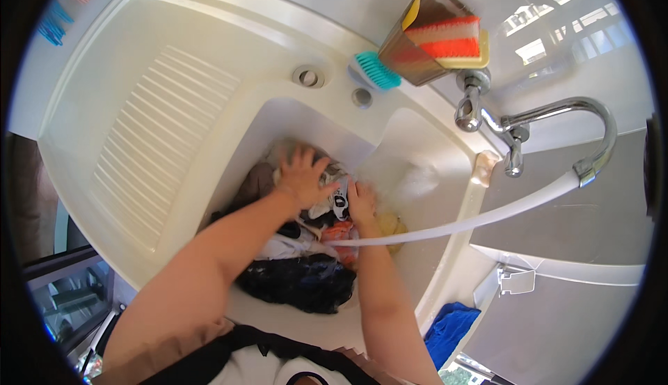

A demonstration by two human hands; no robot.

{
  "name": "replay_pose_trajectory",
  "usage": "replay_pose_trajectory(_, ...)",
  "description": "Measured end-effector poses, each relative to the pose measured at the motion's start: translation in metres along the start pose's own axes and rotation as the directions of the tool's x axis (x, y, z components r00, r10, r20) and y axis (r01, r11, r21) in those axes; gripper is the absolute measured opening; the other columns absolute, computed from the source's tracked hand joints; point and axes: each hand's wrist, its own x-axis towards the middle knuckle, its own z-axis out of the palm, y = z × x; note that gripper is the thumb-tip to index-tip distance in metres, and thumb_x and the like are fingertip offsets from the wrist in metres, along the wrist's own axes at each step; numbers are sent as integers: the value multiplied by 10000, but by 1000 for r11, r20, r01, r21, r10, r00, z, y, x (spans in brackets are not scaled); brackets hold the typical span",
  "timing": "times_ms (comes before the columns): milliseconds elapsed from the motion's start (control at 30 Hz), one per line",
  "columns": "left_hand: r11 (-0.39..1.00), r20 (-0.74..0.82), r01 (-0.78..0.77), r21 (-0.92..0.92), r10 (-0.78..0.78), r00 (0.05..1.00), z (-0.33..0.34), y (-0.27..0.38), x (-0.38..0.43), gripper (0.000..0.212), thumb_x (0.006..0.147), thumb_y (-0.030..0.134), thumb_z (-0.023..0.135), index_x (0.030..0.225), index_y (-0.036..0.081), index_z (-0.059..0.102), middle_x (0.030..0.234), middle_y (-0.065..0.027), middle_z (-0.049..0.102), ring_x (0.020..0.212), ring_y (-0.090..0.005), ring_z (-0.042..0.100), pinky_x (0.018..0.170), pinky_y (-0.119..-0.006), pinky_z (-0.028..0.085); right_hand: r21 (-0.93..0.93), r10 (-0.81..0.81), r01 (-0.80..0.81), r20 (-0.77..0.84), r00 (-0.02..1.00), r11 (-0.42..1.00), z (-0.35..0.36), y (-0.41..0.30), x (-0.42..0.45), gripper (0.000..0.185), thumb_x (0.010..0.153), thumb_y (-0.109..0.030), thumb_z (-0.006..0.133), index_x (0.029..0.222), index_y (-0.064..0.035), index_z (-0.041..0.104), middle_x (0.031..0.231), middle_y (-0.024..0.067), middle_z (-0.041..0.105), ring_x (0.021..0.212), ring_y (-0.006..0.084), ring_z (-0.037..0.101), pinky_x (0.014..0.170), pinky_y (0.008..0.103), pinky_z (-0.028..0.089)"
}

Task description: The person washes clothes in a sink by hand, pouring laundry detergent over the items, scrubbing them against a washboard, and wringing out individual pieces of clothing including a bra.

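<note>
My left hand [305, 176] lies with spread fingers on a heap of wet clothes [302, 267] in the deep basin of a laundry sink [198, 77]. My right hand [361, 202] is beside it, fingers close together against a white cloth piece with dark print [340, 199]; whether it grips the cloth cannot be made out. Black, grey, white and orange fabrics are bunched together under both wrists. Cloudy water [386, 176] surrounds the fingertips. A whitish water stream or hose [449, 228] runs from the chrome tap [569, 105] across my right forearm to the clothes.
A ribbed washboard [162, 145] forms the sink's left side. At the back edge are a turquoise-bristled brush [378, 70] and a brown translucent holder [412, 53] with a red-bristled brush [451, 40]. A soap bar [485, 167] sits by the tap; a blue cloth [451, 330] hangs lower right.
</note>
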Motion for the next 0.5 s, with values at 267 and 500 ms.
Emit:
replay_pose_trajectory(267, 866, -235, 38, -499, -177, 956, 14, -27, -119, 530, 854, 450, 514, 1111, -11, 565, 1188, -237, 479, 1077, -393, 454, 931, -429, 374, 497, -131, 113, 0, 991, 860, -69, -119, -130, 528, 770, -283, 660, 1164, 34, 507, 1204, 265, 462, 1099, 386, 438, 962, 453, 322)
replay_pose_trajectory(500, 975, 145, 192, -110, -175, 974, 20, -43, -23, 418, 837, 359, 493, 964, -14, 633, 918, -215, 578, 944, -372, 518, 829, -446, 403, 273, -34, 40, -25, 999, 961, -3, -74, -48, 399, 806, -357, 595, 962, 10, 591, 931, 222, 580, 914, 407, 511, 834, 492, 377)
